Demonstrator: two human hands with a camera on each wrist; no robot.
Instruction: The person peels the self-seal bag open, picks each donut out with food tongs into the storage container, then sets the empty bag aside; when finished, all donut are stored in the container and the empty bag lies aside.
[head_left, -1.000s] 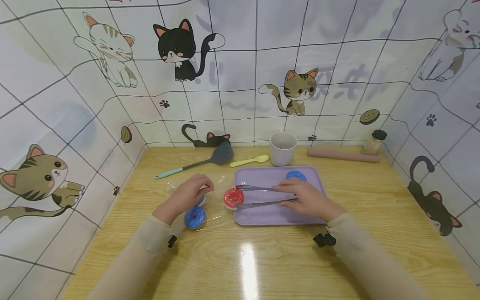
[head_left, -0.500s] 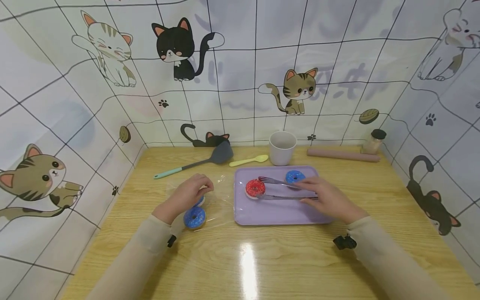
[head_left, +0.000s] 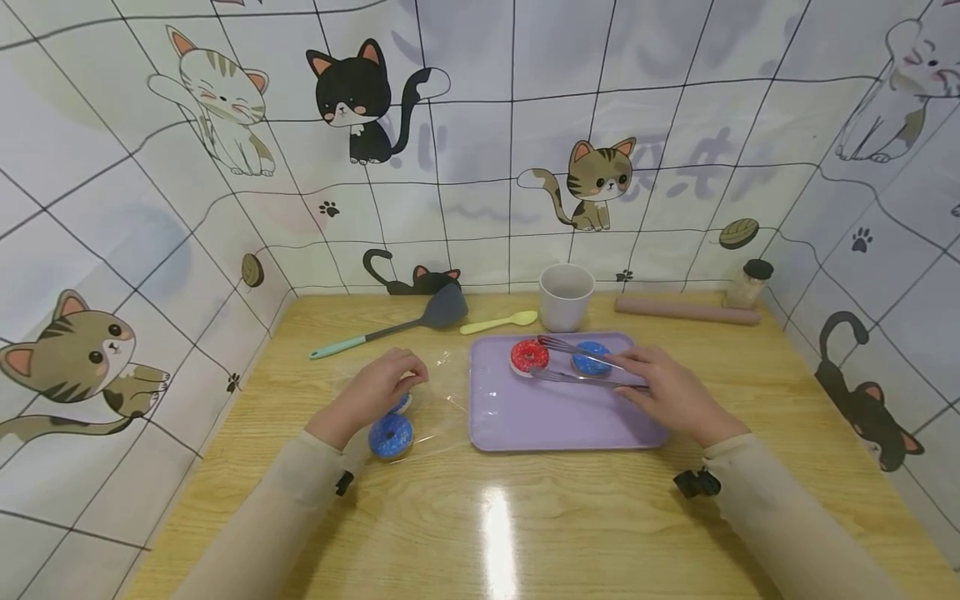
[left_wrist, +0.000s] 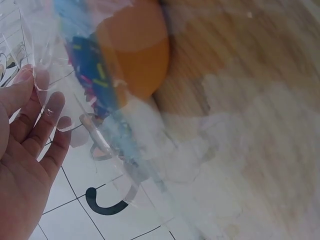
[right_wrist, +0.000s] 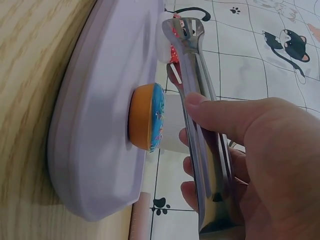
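My left hand (head_left: pixel 375 390) pinches the edge of a clear plastic bag (head_left: pixel 442 387) between thumb and fingers. A blue doughnut (head_left: pixel 391 436) and a second, partly hidden one (head_left: pixel 403 403) lie by it; one blue doughnut with an orange base (left_wrist: pixel 137 50) shows through the plastic in the left wrist view. My right hand (head_left: pixel 675 396) holds metal tongs (right_wrist: pixel 192 75), thumb on one arm and fingers on the other. Their tips are around a red doughnut (head_left: pixel 521 357) at the back of the purple tray (head_left: pixel 570 421). Another blue doughnut (head_left: pixel 592 358) sits on the tray, below the tongs.
Behind the tray stands a pale cup (head_left: pixel 566 298). A spatula (head_left: pixel 442 308) and a yellow spoon (head_left: pixel 498 322) lie at the back left. To the back right are a rolling pin (head_left: pixel 686 312) and a black-capped jar (head_left: pixel 746 285). A cat-patterned wall sheet surrounds the table.
My right hand has carried the red doughnut in the tongs from the bag, over the tray's left edge, to the back near the blue doughnut. The left hand has stayed put.
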